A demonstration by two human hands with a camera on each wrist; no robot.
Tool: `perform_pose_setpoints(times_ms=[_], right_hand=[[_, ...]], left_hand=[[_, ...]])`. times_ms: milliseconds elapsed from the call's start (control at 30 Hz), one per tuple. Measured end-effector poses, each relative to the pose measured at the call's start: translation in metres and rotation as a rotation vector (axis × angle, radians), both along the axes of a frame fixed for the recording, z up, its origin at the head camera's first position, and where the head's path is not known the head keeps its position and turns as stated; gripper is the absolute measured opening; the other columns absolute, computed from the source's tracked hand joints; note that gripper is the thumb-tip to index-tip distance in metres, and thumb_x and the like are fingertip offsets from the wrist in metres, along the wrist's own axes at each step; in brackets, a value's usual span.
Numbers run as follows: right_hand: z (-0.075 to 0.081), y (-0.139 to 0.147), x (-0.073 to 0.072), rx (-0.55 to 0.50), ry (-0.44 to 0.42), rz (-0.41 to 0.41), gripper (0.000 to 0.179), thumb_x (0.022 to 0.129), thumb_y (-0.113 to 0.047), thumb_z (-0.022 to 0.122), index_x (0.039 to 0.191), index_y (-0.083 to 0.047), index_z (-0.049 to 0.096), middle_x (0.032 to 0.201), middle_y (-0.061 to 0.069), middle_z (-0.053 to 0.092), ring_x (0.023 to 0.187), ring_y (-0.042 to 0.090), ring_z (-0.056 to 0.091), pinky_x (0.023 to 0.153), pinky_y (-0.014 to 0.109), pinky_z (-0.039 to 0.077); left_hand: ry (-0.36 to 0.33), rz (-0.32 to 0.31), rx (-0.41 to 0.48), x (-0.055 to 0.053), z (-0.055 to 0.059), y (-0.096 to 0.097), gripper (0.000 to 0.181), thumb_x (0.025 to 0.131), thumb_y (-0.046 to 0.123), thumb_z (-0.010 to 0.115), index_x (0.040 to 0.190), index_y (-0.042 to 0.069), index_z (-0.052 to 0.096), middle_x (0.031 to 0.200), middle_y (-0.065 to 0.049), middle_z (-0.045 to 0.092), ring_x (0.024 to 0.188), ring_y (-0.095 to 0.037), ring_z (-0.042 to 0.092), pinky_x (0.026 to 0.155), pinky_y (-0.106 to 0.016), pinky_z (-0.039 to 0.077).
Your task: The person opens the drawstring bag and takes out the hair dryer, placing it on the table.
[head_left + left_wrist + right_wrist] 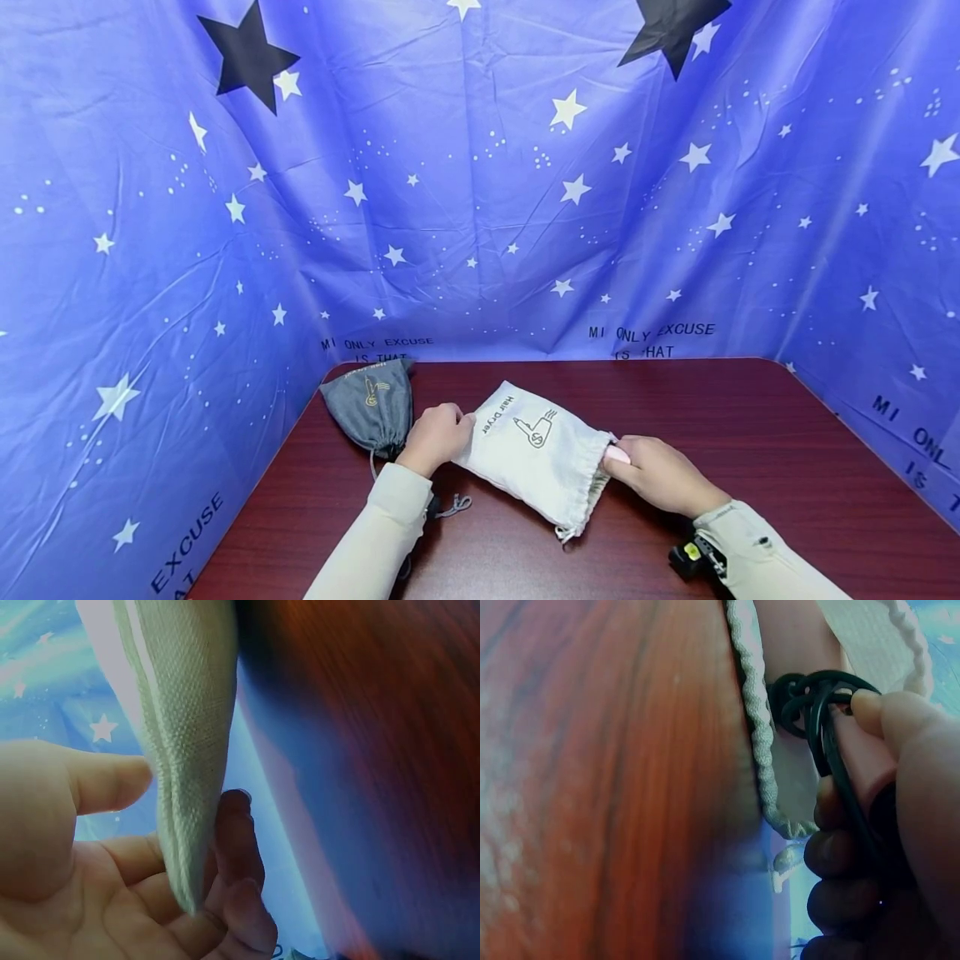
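A white drawstring bag (525, 454) printed with "Hair Dryer" and a dryer outline slants across the middle of the table. My left hand (438, 435) holds its closed end at the left, thumb on one face and fingers on the other, as the left wrist view shows. At the bag's gathered mouth, my right hand (663, 475) grips the pink hair dryer (866, 754) together with its bundled black cord (821, 739). Part of the dryer is inside the mouth, hidden by the cloth in the head view.
A grey drawstring bag (375, 408) with a gold dryer print lies at the table's back left, beside my left hand. Its grey cord (456, 505) trails near the left wrist. Blue star-print curtains (480, 275) stand behind the dark red table (675, 392) and at its sides.
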State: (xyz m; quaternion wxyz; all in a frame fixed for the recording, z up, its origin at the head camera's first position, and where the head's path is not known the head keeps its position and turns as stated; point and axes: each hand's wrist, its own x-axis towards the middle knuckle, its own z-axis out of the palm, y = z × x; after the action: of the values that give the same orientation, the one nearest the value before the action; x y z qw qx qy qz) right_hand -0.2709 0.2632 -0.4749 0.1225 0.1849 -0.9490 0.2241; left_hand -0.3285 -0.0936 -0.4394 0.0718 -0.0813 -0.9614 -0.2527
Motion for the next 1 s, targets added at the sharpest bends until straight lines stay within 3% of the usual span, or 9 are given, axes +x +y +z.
perform_pose_setpoints(times_ms=[133, 333, 500, 733, 1000], right_hand=[[0.0007, -0.0009, 0.0009, 0.012, 0.022, 0.019, 0.036, 0.096, -0.038, 0.069, 0.068, -0.028, 0.048, 0.063, -0.016, 0.039, 0.057, 0.0, 0.035, 0.052, 0.023, 0.034], [0.0016, -0.0021, 0.0022, 0.007, 0.032, 0.041, 0.036, 0.097, -0.037, 0.069, 0.069, -0.028, 0.048, 0.063, -0.016, 0.04, 0.057, 0.0, 0.036, 0.054, 0.023, 0.034], [0.0013, -0.0014, 0.0023, 0.0, 0.034, 0.049, 0.037, 0.099, -0.041, 0.067, 0.069, -0.027, 0.049, 0.063, -0.016, 0.04, 0.056, 0.0, 0.036, 0.053, 0.023, 0.034], [-0.0012, 0.001, 0.001, -0.023, 0.012, 0.044, 0.04, 0.098, -0.05, 0.066, 0.07, -0.027, 0.05, 0.063, -0.015, 0.041, 0.056, -0.001, 0.038, 0.053, 0.022, 0.035], [-0.0014, 0.0029, -0.0007, -0.056, 0.007, 0.061, 0.038, 0.097, -0.049, 0.068, 0.071, -0.027, 0.052, 0.064, -0.015, 0.043, 0.056, -0.001, 0.039, 0.053, 0.022, 0.036]], left_hand=[[0.018, -0.012, 0.011, -0.0012, -0.0004, 0.0009, 0.03, 0.104, 0.034, 0.057, 0.089, 0.014, 0.073, 0.092, -0.008, 0.074, 0.077, -0.022, 0.065, 0.07, -0.041, 0.052], [0.052, -0.03, 0.012, -0.0015, -0.0018, 0.0022, 0.025, 0.105, 0.027, 0.057, 0.087, 0.013, 0.066, 0.084, -0.006, 0.07, 0.078, -0.024, 0.066, 0.074, -0.042, 0.053], [0.065, -0.014, 0.039, -0.0002, -0.002, 0.0049, 0.02, 0.105, 0.022, 0.057, 0.093, 0.009, 0.064, 0.087, -0.01, 0.071, 0.082, -0.027, 0.069, 0.076, -0.044, 0.054], [0.086, 0.025, 0.06, -0.0005, -0.0015, 0.0056, 0.016, 0.105, 0.019, 0.056, 0.096, 0.006, 0.06, 0.086, -0.015, 0.071, 0.08, -0.031, 0.07, 0.074, -0.046, 0.054], [0.115, 0.033, 0.07, -0.0029, -0.0006, 0.0015, 0.017, 0.105, 0.017, 0.056, 0.094, 0.005, 0.056, 0.079, -0.015, 0.067, 0.07, -0.027, 0.065, 0.067, -0.043, 0.053]])
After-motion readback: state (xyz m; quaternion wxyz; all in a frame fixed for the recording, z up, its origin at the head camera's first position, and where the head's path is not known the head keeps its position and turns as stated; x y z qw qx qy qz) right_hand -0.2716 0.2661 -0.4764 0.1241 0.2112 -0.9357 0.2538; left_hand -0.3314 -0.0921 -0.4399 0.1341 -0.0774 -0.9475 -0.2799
